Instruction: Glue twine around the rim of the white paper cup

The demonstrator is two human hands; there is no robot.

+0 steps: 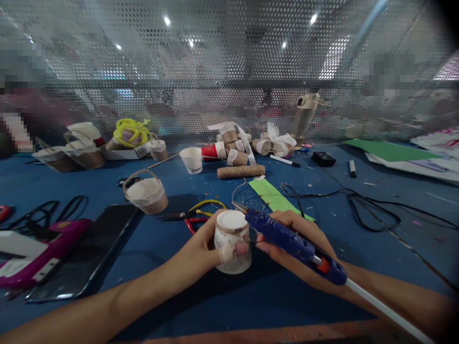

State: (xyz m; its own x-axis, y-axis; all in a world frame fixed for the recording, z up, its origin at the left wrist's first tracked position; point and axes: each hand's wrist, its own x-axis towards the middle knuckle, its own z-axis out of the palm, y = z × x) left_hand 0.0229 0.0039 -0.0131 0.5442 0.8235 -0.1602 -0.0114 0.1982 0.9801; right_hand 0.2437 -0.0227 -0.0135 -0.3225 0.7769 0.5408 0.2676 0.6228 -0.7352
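Over blue tabletop [251, 306], left grip [207, 249] around white cup [234, 239], right grip [307, 228] holding blue glue gun [287, 238]

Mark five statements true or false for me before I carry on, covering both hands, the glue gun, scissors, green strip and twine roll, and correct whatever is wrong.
1. The left hand holds a white cup. True.
2. The glue gun is in the left hand. False: the right hand holds the glue gun.
3. The scissors have one yellow and one red handle. True.
4. The green strip lies to the left of the white cup. False: the green strip lies to its right, beyond the right hand.
5. The twine roll lies on its side on the table. True.
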